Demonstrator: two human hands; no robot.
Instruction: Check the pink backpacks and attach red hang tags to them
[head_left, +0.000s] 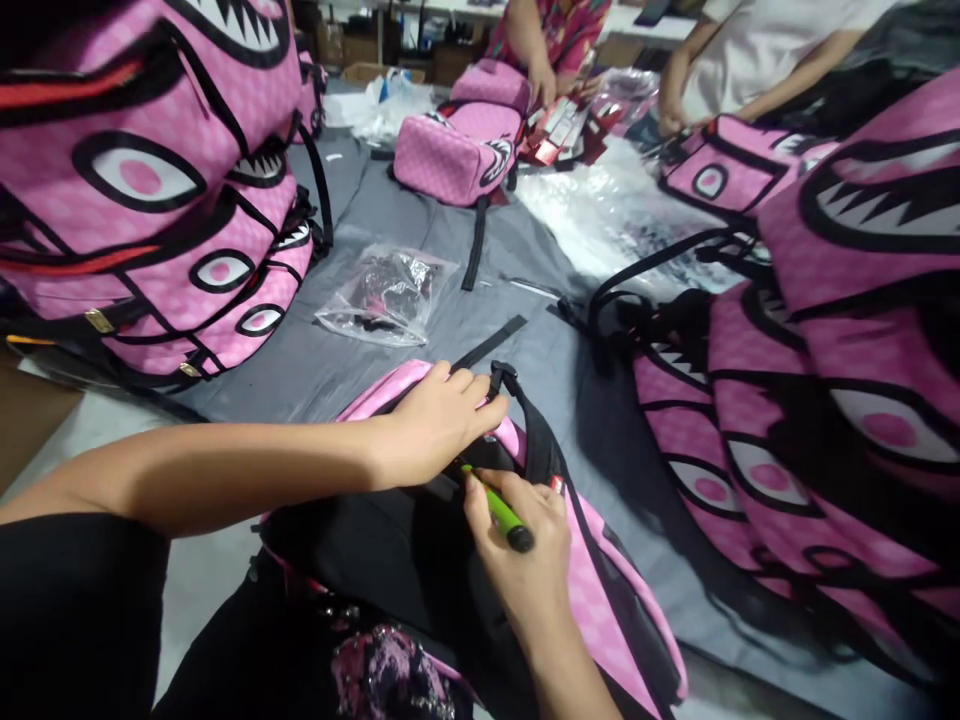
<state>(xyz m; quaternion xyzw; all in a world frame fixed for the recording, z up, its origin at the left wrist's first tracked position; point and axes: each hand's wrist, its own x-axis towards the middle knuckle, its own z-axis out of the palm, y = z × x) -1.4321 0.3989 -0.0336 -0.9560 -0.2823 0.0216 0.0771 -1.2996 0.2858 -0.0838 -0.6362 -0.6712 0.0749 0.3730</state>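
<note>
A pink and black backpack (420, 540) lies in front of me at the table edge, its black side facing up. My left hand (442, 420) is pressed on its upper part, fingers curled over the pink edge near a black strap and buckle (504, 375). In my right hand (525, 530) is a green pen (504, 515) with a black end. It slants down toward the black fabric just under my left hand, and its tip is mostly hidden. Both hands are closed.
Stacks of pink backpacks with eyes and teeth stand at the left (142, 180) and right (772, 480). A clear plastic bag (386, 295) lies on the grey table cover (300, 375). Across the table, two people handle a pink backpack (457, 150) and another pink bag (727, 180).
</note>
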